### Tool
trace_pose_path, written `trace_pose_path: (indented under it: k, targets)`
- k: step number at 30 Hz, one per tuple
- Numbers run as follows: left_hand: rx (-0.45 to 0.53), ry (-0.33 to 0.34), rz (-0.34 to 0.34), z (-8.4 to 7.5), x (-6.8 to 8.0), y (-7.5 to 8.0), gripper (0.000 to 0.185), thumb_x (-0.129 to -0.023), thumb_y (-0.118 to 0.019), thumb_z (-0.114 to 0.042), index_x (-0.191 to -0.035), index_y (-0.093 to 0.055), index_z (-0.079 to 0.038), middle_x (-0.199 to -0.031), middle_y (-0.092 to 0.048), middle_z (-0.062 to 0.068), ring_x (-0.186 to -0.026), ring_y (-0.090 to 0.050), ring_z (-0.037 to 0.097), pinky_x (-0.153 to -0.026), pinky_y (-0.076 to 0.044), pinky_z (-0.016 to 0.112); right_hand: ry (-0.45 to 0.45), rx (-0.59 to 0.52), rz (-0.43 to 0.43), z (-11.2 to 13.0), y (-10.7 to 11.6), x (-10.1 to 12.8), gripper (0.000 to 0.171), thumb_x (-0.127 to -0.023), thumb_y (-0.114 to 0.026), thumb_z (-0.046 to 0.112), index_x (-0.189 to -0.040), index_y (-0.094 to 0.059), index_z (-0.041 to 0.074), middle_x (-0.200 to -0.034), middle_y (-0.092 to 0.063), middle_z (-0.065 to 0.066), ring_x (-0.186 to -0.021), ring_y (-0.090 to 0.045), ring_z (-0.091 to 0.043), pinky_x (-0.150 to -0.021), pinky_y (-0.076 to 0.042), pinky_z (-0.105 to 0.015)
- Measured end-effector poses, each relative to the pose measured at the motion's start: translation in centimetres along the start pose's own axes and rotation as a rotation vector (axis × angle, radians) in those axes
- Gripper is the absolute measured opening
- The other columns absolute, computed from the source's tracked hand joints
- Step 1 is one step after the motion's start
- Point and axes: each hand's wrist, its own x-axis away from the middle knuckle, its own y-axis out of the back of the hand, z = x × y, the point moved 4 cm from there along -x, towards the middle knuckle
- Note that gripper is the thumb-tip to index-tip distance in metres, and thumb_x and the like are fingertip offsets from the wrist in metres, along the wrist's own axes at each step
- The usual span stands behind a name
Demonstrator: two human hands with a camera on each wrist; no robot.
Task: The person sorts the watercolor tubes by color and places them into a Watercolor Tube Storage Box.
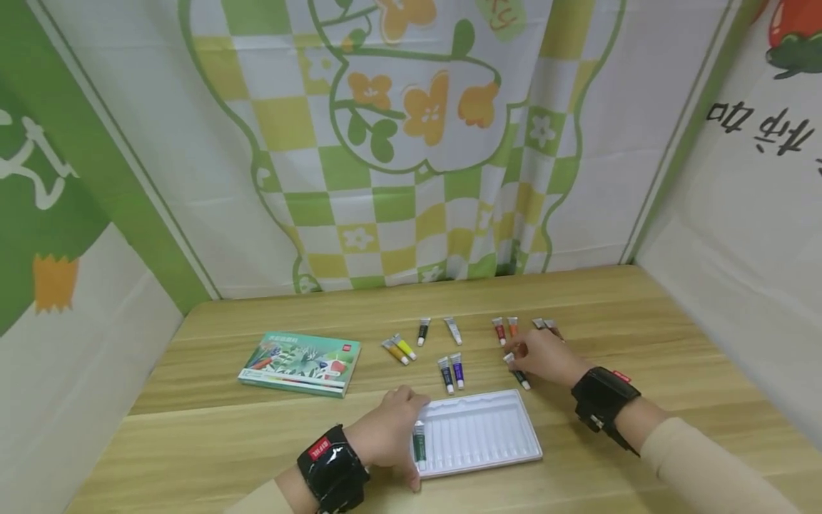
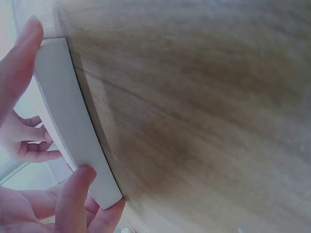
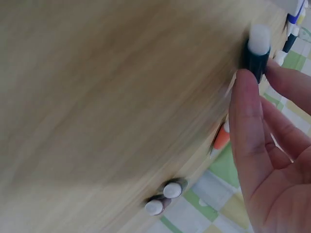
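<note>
My left hand grips the left side of a white plastic tray, which has a row of narrow grooves. In the left wrist view, thumb and fingers hold the tray's white side wall near its two ends. A green paint tube lies in the leftmost groove. Beyond the tray's right back corner, my right hand pinches a dark green paint tube between thumb and fingertips. Its white cap points away from the fingers in the right wrist view.
Behind the tray lie blue and violet tubes. Farther back are ochre, yellow, black, silvery-white, red and orange ones. Two more sit beyond the right hand. A green illustrated box lies left.
</note>
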Motion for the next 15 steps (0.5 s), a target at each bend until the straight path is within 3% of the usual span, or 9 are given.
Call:
trace_pose_path:
  k: [7, 15]
  targets:
    - [0.009, 0.007, 0.01, -0.02, 0.06, -0.1, 0.118, -0.043, -0.104, -0.026, -0.146, -0.051, -0.003, -0.134, -0.051, 0.014, -0.123, -0.048, 0.031, -0.103, -0.049, 0.048, -0.027, -0.075, 0.045, 0.28, -0.33, 0.05, 0.028, -0.088, -0.077, 0.004, -0.114, -0.072, -0.006, -0.069, -0.059, 0.003, -0.055, -0.047, -0.008, -0.053, -0.035, -0.023]
    - [0.019, 0.004, -0.002, -0.01, 0.11, -0.07, 0.119, -0.043, -0.104, -0.024, -0.146, -0.05, -0.002, -0.135, -0.051, 0.014, -0.123, -0.048, 0.031, -0.104, -0.048, 0.048, -0.078, -0.168, 0.075, -0.16, -0.51, 0.03, 0.02, -0.088, -0.077, 0.003, -0.106, -0.074, -0.001, -0.074, -0.061, 0.0, -0.056, -0.059, -0.011, -0.055, -0.049, -0.026]
